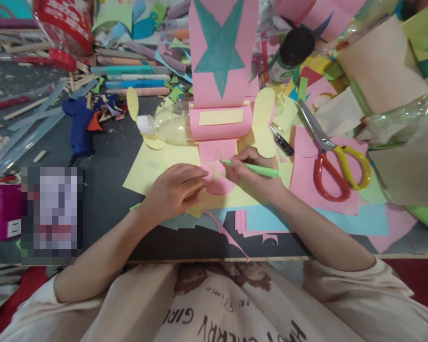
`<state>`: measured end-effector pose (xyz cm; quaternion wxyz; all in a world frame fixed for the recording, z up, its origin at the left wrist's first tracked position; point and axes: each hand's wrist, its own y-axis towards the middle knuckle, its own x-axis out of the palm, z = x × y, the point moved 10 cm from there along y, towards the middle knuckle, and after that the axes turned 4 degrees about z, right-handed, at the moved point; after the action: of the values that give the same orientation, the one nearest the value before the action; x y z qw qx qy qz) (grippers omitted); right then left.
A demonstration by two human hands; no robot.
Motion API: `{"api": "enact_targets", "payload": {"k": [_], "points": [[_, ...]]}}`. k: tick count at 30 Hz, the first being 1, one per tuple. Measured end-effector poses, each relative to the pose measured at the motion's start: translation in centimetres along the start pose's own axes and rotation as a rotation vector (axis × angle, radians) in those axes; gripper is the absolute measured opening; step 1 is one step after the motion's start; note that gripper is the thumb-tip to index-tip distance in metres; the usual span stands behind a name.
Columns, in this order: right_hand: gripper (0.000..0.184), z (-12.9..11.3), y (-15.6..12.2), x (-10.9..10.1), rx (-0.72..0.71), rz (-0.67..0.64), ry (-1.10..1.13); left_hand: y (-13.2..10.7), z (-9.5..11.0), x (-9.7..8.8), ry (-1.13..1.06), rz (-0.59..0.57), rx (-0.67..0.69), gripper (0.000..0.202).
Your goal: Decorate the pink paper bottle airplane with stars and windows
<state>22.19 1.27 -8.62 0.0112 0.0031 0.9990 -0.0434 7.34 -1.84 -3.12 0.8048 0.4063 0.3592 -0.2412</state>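
While in right grip, marker beyond "GIRL"

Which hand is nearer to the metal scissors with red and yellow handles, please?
Right: the right hand, holding a slim bright-green marker, is to the left of the scissors; the left hand is farther to their left, beyond the right hand.

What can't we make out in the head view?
All in the head view:
Left grip: palm, hidden by the hand's back.
Marks at the marker's tip: blurred.
Pixelated patch: contents, masked by blocks.
Purple item: cut off by the left edge.
Star panel: cut off by the top edge.
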Motion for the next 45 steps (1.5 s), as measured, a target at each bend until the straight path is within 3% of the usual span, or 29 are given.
{"api": "enact_targets", "payload": {"k": [8, 10, 14, 18, 29, 36, 45], "points": [[0.016, -0.3, -0.2, 0.4, -0.056, -0.067, -0.221, 0.0, 0.3, -0.1, 0.023, 0.005, 0.023, 0.011], [0.016, -0.6, -0.1, 0.3, -0.057, -0.062, -0.186, 0.0, 0.1, 0.0, 0.023, -0.003, 0.005, 0.012], [0.035, -1.2, 0.5, -0.8, -0.031, 0.032, -0.001, -0.2, 0.1, 0.1, 0.001, -0.003, 0.010, 0.010], [0.051, -1.1, 0.8, -0.8, -0.013, 0.017, 0.072, -0.4, -0.3, 0.3, -0.018, -0.017, -0.021, 0.012], [0.020, -0.7, 0.4, 0.0, -0.074, -0.121, 0.002, -0.5, -0.4, 0.6, -0.011, -0.036, -0.050, 0.016], [0.023, 0.6, 0.3, 0.4, 0.065, -0.189, -0.070, -0.7, -0.7, 1.0, -0.022, -0.089, -0.087, 0.019], [0.020, 0.3, 0.4, 0.7, 0.035, -0.211, -0.122, -0.6, -0.9, 1.2, -0.040, -0.120, -0.117, 0.023]]}}
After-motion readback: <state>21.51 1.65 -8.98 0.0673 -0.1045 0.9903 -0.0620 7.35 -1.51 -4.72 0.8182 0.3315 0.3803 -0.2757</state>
